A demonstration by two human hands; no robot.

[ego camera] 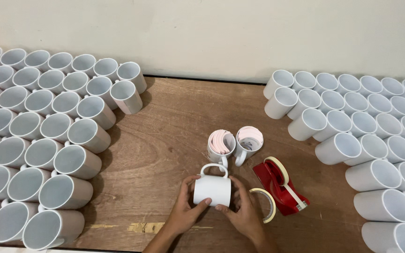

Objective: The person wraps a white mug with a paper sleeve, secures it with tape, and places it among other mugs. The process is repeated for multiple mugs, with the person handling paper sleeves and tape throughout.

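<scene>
I look down at a wooden table (174,117) set against a pale wall. Both my hands hold one white mug (212,189), lying on its side near the table's front edge, handle pointing away from me. My left hand (186,208) curls around its left side, thumb pressed on the body; my right hand (242,213) clamps the right side, fingers closed against it.

Just beyond the mug stand two upright mugs (235,145) holding rolled pink sheets. A loose ring of pale tape (264,204) lies touching my right hand, and a red tape dispenser (282,185) sits just beside that.

I judge a push forward could knock the handle into the two upright mugs, and a sweep of my right hand could drag the tape.

Dense rows of empty white mugs crowd the left (48,140) and the right (371,136). Only the middle strip of bare wood offers room.
</scene>
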